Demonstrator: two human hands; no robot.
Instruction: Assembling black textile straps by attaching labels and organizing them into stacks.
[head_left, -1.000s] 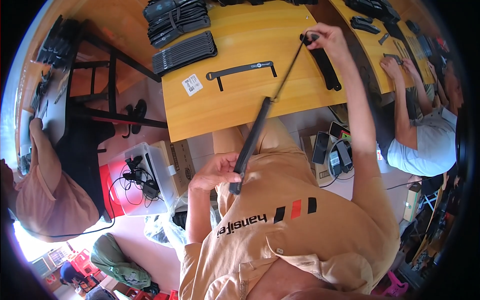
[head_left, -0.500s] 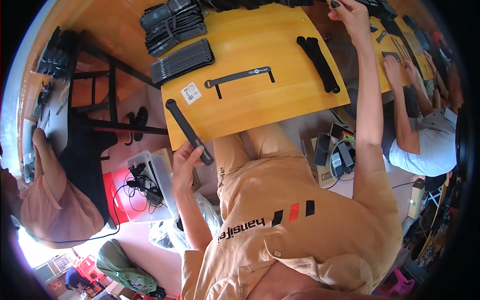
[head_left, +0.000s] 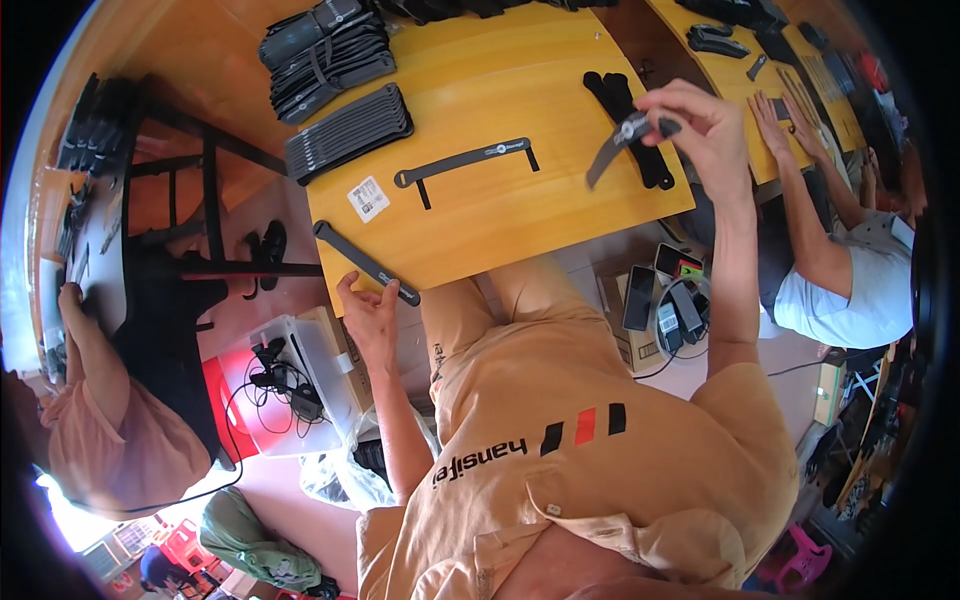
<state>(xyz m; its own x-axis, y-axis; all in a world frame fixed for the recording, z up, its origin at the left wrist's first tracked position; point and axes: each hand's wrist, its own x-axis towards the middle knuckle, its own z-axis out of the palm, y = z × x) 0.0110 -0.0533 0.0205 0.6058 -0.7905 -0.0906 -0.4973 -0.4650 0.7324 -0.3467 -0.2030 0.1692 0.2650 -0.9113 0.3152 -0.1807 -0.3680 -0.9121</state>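
While a dark strap (head_left: 610,152) is pinched between thumb and fingers of the right hand (head_left: 705,128), well to the right of the white label (head_left: 367,198) on the tabletop (head_left: 480,230), the left hand (head_left: 372,318) is held with fingers parted beside a second strap (head_left: 362,261), below that label; whether it is touched cannot be told. By its bend, the dark strap is judged light, soft and hardly fragile, best gripped near one end.

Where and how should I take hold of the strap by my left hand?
Pinch the strap by its near end, coming from your side with the left hand. It lies flat and slanting, but that end seems to reach the edge of the table, so a finger could probably slip under.
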